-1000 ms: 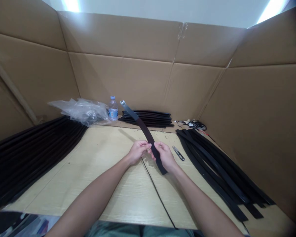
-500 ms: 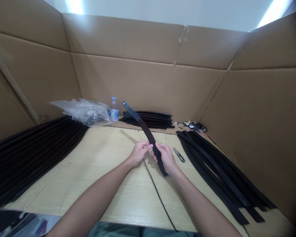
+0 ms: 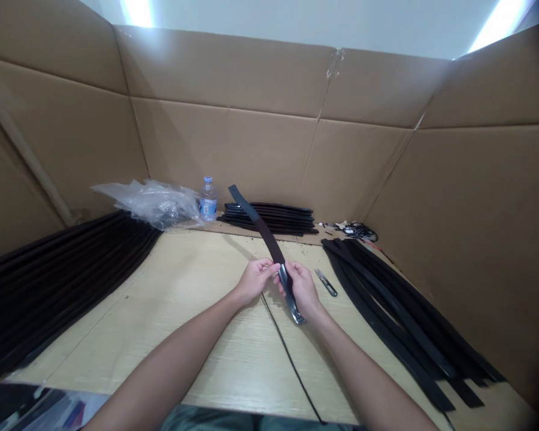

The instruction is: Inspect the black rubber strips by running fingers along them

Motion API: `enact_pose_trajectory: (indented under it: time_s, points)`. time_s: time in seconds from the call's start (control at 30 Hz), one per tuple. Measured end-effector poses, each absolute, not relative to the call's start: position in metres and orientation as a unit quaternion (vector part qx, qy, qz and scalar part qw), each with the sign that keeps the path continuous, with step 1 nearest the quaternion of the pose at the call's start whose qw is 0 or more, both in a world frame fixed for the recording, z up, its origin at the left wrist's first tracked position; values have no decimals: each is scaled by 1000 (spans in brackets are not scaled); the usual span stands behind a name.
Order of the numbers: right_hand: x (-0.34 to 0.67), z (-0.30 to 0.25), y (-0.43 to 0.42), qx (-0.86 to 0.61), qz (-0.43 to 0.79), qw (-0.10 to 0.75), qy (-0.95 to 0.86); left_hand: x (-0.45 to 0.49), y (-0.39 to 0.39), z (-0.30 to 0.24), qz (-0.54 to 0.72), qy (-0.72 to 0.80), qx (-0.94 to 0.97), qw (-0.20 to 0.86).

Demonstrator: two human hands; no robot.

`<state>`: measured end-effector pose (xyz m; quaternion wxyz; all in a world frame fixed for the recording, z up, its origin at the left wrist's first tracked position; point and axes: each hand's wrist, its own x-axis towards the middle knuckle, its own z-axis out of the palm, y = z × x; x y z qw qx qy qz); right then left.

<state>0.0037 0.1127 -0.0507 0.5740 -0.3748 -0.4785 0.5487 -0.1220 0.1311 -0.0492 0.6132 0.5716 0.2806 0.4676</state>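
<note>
A long, slightly bowed black strip point(image 3: 268, 236) slants across the middle, its far end raised above the table. My right hand point(image 3: 302, 287) is closed around its lower part, where a glossy face now shows down to the near end. At the strip's left edge, my left hand point(image 3: 254, 280) is closed in a pinch, thumb tip against the strip. A thin black cord point(image 3: 288, 353) runs from beneath my left fingers to the table's front edge; the fingers hide its upper end. Small thread snips point(image 3: 326, 282) lie right of my right hand.
Black strips lie in a row at left point(image 3: 67, 281), a stack at back point(image 3: 269, 216) and a loose pile at right point(image 3: 399, 317). A clear plastic bag point(image 3: 161, 203), a water bottle point(image 3: 208, 200) and tangled black cords point(image 3: 357, 230) sit along the back. Cardboard walls point(image 3: 224, 143) surround the table.
The strip has been turned about its length, so its near end shows a glossy face instead of a matte one. Both hands stay in nearly the same place.
</note>
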Motion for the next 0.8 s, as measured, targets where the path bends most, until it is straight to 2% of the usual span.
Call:
enact_pose_trajectory:
  time_s: [0.2, 0.37, 0.6, 0.8]
  points:
    - [4, -51, 114, -362, 575, 577, -454, -122, 135, -54, 483, 323, 583, 568]
    - [6, -48, 115, -362, 547, 581, -482, -124, 141, -56, 495, 369, 579, 532]
    - [8, -52, 118, -394, 551, 559, -479, -131, 143, -52, 478, 370, 565, 563]
    - [13, -48, 116, -361, 522, 535, -558, -133, 141, -49, 461, 348, 553, 600]
